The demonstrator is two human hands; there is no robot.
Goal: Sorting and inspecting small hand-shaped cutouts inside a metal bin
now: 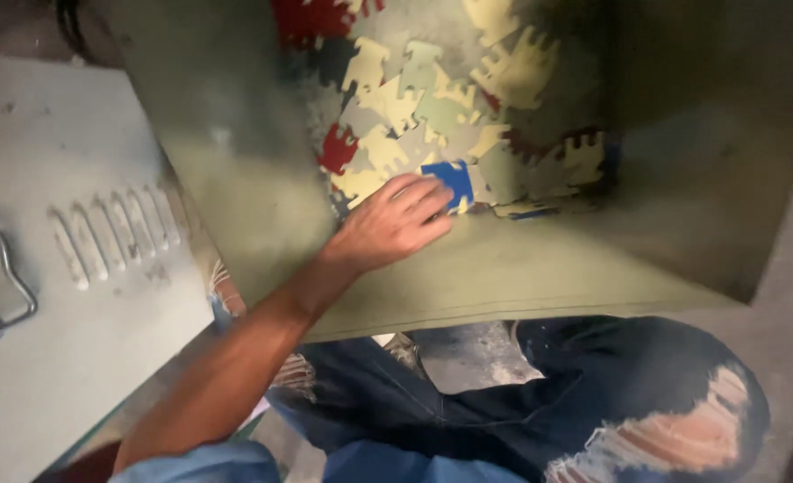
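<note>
My left hand (395,222) reaches into an olive-green metal compartment (539,268), the bare forearm coming up from the lower left. Its fingertips close on the left edge of a blue jagged-edged flat piece (455,179). That piece lies at the near edge of a heap of similar flat cut-out pieces (432,107) in pale yellow, grey-green and red, piled against the back of the compartment. My right hand is out of sight.
A grey metal door (66,268) with louvre slots and a wire handle (3,286) hangs open at the left. The compartment's walls close in left and right. Below are my knees in torn dark jeans (629,402) over a concrete floor.
</note>
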